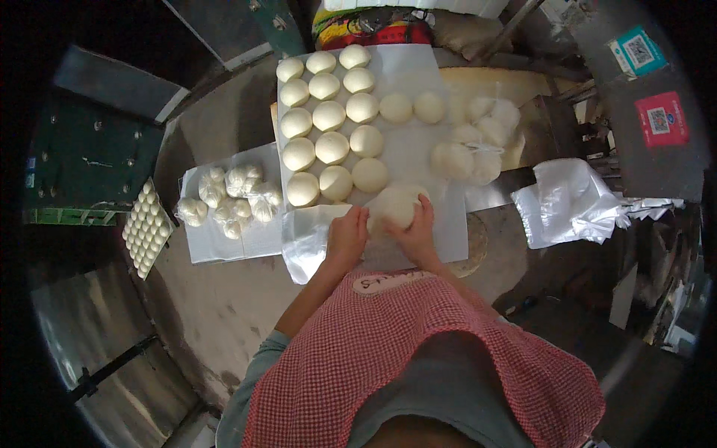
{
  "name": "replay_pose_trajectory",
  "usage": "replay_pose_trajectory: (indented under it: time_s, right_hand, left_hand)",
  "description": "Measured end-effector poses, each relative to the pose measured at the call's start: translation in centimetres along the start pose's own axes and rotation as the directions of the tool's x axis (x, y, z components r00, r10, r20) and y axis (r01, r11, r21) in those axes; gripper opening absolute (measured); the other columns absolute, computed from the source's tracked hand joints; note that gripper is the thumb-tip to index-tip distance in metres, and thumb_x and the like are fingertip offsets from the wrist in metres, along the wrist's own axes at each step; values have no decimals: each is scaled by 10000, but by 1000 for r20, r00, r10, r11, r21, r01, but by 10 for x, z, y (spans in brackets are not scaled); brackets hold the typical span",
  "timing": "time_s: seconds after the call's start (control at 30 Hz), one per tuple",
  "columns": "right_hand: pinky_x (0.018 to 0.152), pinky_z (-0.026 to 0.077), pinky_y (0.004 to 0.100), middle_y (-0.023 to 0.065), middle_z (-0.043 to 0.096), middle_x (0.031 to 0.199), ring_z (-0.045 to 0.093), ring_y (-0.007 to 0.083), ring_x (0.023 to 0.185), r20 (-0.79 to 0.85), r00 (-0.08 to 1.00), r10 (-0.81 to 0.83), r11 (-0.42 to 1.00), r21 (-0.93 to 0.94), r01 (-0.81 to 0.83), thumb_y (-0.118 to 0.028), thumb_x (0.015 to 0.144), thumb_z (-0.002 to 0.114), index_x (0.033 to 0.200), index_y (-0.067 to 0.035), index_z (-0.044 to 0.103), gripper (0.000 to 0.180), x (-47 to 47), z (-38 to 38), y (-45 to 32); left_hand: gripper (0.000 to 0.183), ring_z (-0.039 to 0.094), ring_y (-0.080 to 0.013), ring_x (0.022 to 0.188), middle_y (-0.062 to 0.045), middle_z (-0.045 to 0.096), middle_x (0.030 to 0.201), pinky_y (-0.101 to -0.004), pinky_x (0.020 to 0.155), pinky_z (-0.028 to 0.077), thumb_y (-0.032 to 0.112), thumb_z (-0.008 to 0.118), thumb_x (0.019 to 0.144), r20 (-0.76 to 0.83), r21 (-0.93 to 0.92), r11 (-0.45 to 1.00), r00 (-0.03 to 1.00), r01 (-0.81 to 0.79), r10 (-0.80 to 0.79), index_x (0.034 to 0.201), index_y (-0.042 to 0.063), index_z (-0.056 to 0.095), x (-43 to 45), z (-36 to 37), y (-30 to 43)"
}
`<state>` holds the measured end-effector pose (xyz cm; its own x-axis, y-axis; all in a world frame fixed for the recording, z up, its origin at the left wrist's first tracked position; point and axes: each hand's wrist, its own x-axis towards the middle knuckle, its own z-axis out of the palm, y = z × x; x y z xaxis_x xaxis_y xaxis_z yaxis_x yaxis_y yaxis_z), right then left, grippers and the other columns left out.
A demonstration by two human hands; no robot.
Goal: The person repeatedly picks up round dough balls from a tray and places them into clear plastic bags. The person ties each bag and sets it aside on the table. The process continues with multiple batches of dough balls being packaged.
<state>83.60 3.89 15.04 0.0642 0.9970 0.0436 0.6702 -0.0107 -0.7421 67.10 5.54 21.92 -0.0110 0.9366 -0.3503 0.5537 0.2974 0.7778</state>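
A clear plastic bag with a round white bun (400, 201) in it is between my hands, blurred by motion. My right hand (417, 232) curls around the bun's near right side. Fingers closed, my left hand (348, 232) pinches the bag's left edge; its fingertips are partly hidden. Beyond them, rows of round white buns (330, 148) rest on a white board (409, 151). Filled, knotted bags of buns (476, 145) lie at the board's right. Flat clear plastic bags (305, 241) lie under my left forearm, by the board's near left corner.
Several small bagged buns (232, 196) sit on a white sheet (218, 249) at left. Farther left is a tray of small pale balls (147, 229). More plastic bags (571, 201) hang at right. Two cards with printed codes (661, 119) are on the dark surface at far right.
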Motion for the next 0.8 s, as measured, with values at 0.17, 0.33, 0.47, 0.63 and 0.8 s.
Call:
replay_pose_trajectory:
  time_s: [0.17,0.33,0.47,0.63,0.8]
  right_hand:
    - [898,337,588,178,190,1431,177,445,1296,313,950,20,910,-399,112,-430,582,763,1211,-40,441,807,-9,-5,-2]
    - [896,393,475,177,380,1329,364,382,1220,616,786,49,857,-430,283,-430,634,744,1180,-60,496,705,8,-46,-41]
    - [828,455,373,155,608,1028,584,286,975,798,603,-2,998,42,-52,-423,738,665,1153,-86,529,552,113,-75,-19]
    - [880,430,388,195,478,1212,501,284,1091,127,982,-139,921,-348,175,-362,681,713,1207,-122,468,628,259,-20,58]
    - [884,429,469,209,517,1161,507,324,1084,240,968,71,808,-583,85,-403,636,733,1269,-148,407,756,301,4,63]
  left_hand:
    - [222,599,-391,731,-205,615,773,-436,618,459,184,439,907,-151,-80,987,981,-136,123,847,11,565,-7,5,-2]
    - [259,567,-174,509,-96,592,622,-317,509,448,196,411,927,-194,-207,973,979,-99,59,840,9,568,-12,9,-18]
    - [253,550,-136,503,-74,559,587,-288,503,437,187,417,926,-27,-343,935,994,89,-104,835,10,574,-26,-18,0]
    - [243,514,-114,473,-57,518,536,-264,478,410,187,429,920,3,-359,912,978,196,-210,846,15,584,-30,-15,25]
    - [231,554,-117,502,-65,546,555,-273,483,432,189,448,915,-48,-350,903,958,249,-283,857,20,595,-39,-12,17]
